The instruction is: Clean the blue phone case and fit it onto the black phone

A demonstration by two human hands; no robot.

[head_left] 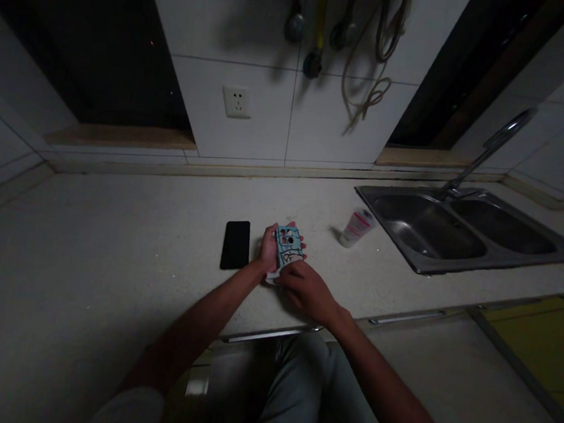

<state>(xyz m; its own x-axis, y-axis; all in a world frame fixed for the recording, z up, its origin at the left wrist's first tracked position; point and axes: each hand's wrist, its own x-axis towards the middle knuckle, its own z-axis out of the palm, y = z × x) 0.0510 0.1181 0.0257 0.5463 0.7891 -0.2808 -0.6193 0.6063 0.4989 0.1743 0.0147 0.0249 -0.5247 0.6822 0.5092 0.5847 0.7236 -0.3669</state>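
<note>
Left hand (269, 250) grips blue phone case (287, 245)
Right hand (307, 291) cups its near end; black phone (235, 245) lies just left on tabletop (113, 223)

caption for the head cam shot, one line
Left hand holds a cartoon-print phone case, right hand over it, beside a black smartphone on a counter

Dim, grainy view, bent at the edges, with soft glare on the steel sink (421, 227).
</note>
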